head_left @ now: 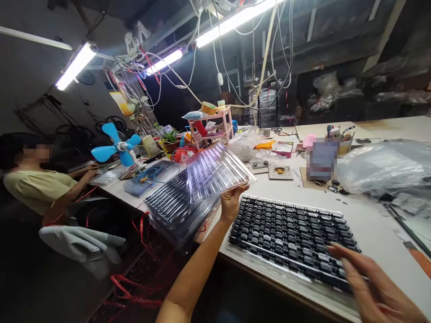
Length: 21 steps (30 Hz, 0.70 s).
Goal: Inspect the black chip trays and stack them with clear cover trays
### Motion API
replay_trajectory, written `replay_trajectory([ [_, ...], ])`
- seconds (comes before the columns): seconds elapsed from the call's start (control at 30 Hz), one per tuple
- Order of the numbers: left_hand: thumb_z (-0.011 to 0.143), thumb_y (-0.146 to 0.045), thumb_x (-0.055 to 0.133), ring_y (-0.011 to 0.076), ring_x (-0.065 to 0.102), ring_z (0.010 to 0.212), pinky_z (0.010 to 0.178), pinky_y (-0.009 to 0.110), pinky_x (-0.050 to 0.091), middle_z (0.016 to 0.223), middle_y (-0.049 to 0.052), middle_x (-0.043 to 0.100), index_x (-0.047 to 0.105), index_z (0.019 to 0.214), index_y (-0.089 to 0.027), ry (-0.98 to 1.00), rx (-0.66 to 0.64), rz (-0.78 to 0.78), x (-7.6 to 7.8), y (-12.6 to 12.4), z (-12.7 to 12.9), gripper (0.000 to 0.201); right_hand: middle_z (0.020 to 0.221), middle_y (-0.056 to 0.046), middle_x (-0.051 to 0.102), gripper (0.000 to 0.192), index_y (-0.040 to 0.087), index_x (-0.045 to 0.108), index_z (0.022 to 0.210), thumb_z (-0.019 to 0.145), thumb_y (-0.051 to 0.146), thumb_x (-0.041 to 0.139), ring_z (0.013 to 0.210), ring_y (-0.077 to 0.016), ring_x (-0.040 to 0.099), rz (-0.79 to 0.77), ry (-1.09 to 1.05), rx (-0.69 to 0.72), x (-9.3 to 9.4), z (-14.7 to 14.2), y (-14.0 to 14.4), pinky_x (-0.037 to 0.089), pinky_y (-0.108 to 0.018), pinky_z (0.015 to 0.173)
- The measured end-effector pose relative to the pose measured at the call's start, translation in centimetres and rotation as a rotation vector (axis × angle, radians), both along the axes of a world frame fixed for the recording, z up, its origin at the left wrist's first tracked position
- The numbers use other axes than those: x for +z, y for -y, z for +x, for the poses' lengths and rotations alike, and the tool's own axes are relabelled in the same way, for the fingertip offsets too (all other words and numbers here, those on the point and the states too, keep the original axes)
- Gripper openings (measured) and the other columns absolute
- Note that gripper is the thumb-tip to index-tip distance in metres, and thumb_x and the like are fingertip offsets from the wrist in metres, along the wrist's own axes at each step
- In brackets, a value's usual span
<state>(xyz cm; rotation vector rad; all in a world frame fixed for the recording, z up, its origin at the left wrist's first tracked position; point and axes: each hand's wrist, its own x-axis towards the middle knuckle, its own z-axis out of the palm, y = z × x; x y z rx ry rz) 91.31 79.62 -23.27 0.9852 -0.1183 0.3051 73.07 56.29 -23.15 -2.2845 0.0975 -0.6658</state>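
My left hand has its fingers closed on the near edge of a clear ribbed tray, holding it tilted in the air above a stack of filled trays that sits just beyond and left of those fingers. My right hand hangs with its fingers spread and loose, gripping nothing, the tips just over the near right corner of a tray of black chips. That tray lies flat on the white counter, between my two hands and just right of my left fingers. Farther off past the lifted tray I see a pink rack and a blue fan. Well to the left of my left fingers another person sits at the counter.
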Motion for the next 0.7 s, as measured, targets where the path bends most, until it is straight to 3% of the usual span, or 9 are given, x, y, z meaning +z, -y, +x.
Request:
replay_trajectory([
  [0.13,0.061,-0.036,0.081,0.0213,0.069,0.081,0.091,0.042,0.051,0.081,0.002,0.074,0.074,0.072,-0.021,0.024,-0.014,0.051,-0.2,1.1,-1.7,0.02,0.104,-0.002,0.066,0.023,0.029,0.06,0.109,0.089,0.026,0.049,0.096,-0.0176,0.063,0.007,0.134,0.328,1.4,0.5,-5.9,0.052,-0.028,0.083],
  [0.27,0.068,-0.025,0.076,0.0213,0.069,0.085,0.094,0.043,0.05,0.082,0.0,0.074,0.073,0.072,-0.025,0.037,-0.037,0.086,-0.2,1.0,-2.8,0.005,0.099,-0.002,0.065,0.027,0.027,0.057,0.111,0.089,0.015,0.047,0.092,-0.0161,0.062,0.052,0.16,0.465,2.0,1.1,-9.1,0.052,-0.027,0.08],
  [0.43,0.072,-0.02,0.071,0.024,0.066,0.098,0.101,0.044,0.044,0.092,0.0,0.073,0.073,0.073,-0.026,0.033,-0.056,0.15,-0.5,0.6,-3.3,0.006,0.096,-0.004,0.064,0.028,0.024,0.056,0.108,0.088,0.011,0.043,0.088,-0.016,0.061,0.105,0.086,0.557,2.5,1.2,-10.5,0.051,-0.031,0.08],
  [0.7,0.076,-0.031,0.068,0.0247,0.065,0.098,0.102,0.044,0.041,0.092,0.003,0.073,0.075,0.082,-0.025,0.039,-0.08,0.28,-0.6,0.9,-4.0,0.011,0.098,-0.005,0.063,0.025,0.022,0.056,0.108,0.089,0.012,0.043,0.089,-0.0161,0.06,0.135,0.034,0.605,2.5,0.9,-10.8,0.05,-0.032,0.082],
])
